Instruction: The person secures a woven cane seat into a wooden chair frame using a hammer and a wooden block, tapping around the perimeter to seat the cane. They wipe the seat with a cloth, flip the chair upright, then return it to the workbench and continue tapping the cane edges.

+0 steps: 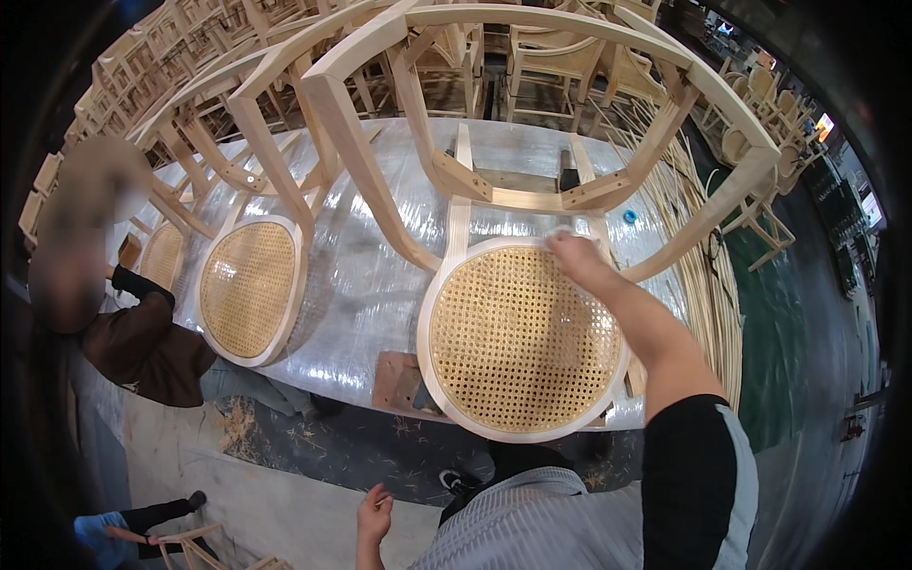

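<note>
Before me on the table lies a chair's backrest panel or seat, a rounded wooden frame (429, 380) filled with woven cane (522, 332). My right hand (575, 256) is closed at the far right part of its rim. Something pale shows at its fingertips, too small to name. Away from the chair, low beside my body, is my left hand (374, 515), its fingers loosely bent and somewhat apart, with nothing seen in it. Curved wooden chair parts (342, 123) rise beyond the cane, joined to the same chair.
A plastic-covered table (361, 313) carries another cane-filled chair (249, 290) at left, near a person in a brown sleeve (142, 342). Long cane strips (708, 313) lie at right, near a blue ring (630, 217). Stacked chair frames (551, 71) stand behind. Another person (119, 527) is lower left.
</note>
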